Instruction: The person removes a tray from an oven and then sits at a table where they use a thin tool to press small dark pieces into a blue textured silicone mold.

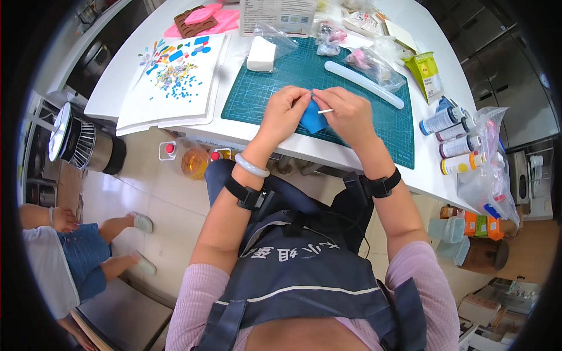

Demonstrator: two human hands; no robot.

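My left hand (284,110) and my right hand (351,114) meet over the near edge of a green cutting mat (252,96), fingertips pinched together. A tiny bluish bit shows where the fingertips meet, too small to make out. A thin white stick (325,111) pokes out of my right hand's fingers. Just below the fingertips is a flat blue piece (314,121); I cannot tell whether it is held or lies on the mat. A translucent white rolling pin (364,85) lies beyond my right hand. Farther left on the mat sits a white block (261,55) in plastic.
Left on the table, a white board (170,108) bears many small coloured pieces. Pink and brown moulds (196,22) lie behind it. Colour bottles (461,146) and a green pouch (424,76) stand at right. Another person (88,251) is at lower left, near a stool.
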